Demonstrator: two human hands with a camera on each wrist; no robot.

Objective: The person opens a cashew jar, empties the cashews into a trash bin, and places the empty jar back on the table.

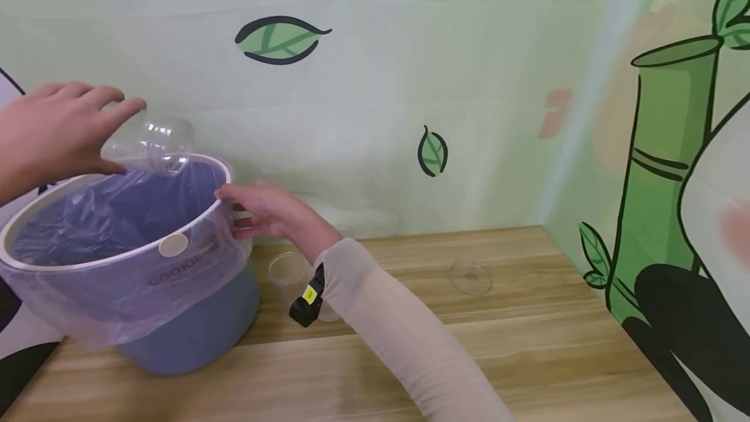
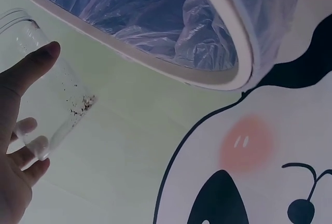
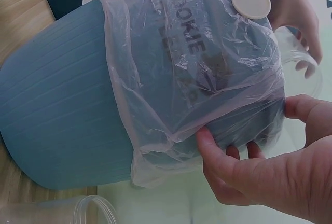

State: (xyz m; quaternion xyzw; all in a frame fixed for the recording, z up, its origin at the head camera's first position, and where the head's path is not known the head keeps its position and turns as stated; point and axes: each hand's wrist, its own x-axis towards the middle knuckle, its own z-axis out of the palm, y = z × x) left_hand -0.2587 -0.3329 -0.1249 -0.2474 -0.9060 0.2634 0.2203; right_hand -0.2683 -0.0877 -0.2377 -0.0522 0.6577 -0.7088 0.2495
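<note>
My left hand (image 1: 64, 132) grips a clear plastic jar (image 1: 166, 142), tipped on its side above a blue trash bin (image 1: 193, 331). Dark crumbs (image 2: 82, 105) cling near the jar's base in the left wrist view. A translucent bag (image 1: 129, 305) lines the bin and folds down over its white rim (image 1: 88, 262). At the bin's right side, my right hand (image 1: 272, 210) holds the rim, thumb on top and fingers against the bagged outside. The right wrist view shows those fingers (image 3: 210, 143) pressing the bag close to the bin wall.
A second clear jar (image 1: 287, 269) stands on the wooden table (image 1: 527, 344) right of the bin, partly hidden by my right wrist. Farther right lies a clear round lid (image 1: 471, 277). A printed cloth wall (image 1: 363, 83) rises behind the table.
</note>
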